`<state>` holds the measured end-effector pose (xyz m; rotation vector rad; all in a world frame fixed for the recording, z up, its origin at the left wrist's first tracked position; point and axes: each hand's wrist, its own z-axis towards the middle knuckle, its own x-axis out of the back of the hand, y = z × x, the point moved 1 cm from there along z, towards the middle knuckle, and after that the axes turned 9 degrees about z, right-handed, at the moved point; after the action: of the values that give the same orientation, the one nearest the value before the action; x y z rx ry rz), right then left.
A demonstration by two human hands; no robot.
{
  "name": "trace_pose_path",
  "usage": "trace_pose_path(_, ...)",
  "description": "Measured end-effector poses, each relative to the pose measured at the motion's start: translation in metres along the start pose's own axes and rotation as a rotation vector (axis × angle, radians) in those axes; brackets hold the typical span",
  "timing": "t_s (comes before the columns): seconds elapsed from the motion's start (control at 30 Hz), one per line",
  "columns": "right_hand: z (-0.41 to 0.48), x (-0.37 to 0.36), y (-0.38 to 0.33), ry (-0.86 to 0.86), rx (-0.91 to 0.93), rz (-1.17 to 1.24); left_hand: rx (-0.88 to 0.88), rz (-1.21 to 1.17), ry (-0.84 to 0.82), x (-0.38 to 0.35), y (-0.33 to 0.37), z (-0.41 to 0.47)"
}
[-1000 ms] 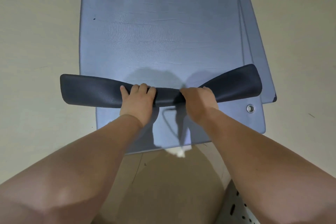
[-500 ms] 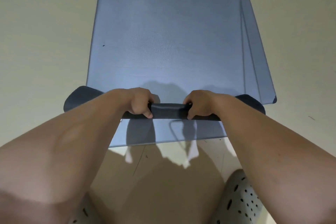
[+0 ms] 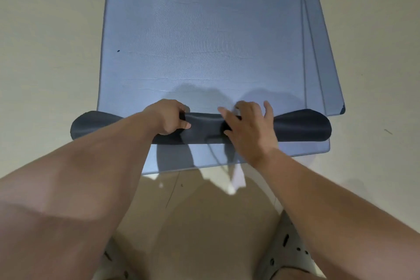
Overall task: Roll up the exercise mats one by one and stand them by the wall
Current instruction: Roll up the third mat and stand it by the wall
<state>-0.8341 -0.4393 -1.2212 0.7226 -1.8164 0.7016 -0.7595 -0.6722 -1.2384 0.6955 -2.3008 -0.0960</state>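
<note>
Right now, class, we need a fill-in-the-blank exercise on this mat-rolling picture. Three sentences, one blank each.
1. The left hand is closed around the rolled end of the top ____.
2. The right hand has its fingers ____, not gripping.
3. The roll's outer side is darker than the ____ mat surface ahead of it.

Missing words: mat; spread; blue

left hand (image 3: 169, 118) fisted tight, right hand (image 3: 248, 125) flat, fingers spread.
</note>
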Motion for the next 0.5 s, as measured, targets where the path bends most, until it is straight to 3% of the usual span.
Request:
trace_pose_path(0.03, -0.008, -0.006, -0.008, 0.021, 0.066, -0.066, 0.027, 0.06, 0.032, 0.001, 0.002, 0.0)
trace_pose_path(0.1, -0.023, -0.023, -0.018, -0.097, 0.137, -0.162, 0.084, 0.193, 0.132, 0.0, 0.005, -0.002)
trace_pose_path(0.17, -0.031, -0.038, -0.022, -0.212, 0.065, -0.203, 0.129, 0.296, 0.231, -0.003, 0.009, -0.004)
trace_pose_path(0.3, -0.019, -0.038, -0.022, -0.217, 0.014, -0.213, 0.193, 0.345, 0.477, -0.021, 0.014, -0.011)
trace_pose_path(0.43, 0.012, -0.032, -0.012, -0.233, 0.026, -0.183, 0.029, 0.38, 0.66, -0.049, 0.024, -0.03)
trace_pose_path(0.5, 0.026, -0.034, -0.01, -0.235, 0.006, -0.114, -0.022, 0.388, 0.628, -0.067, 0.029, -0.039)
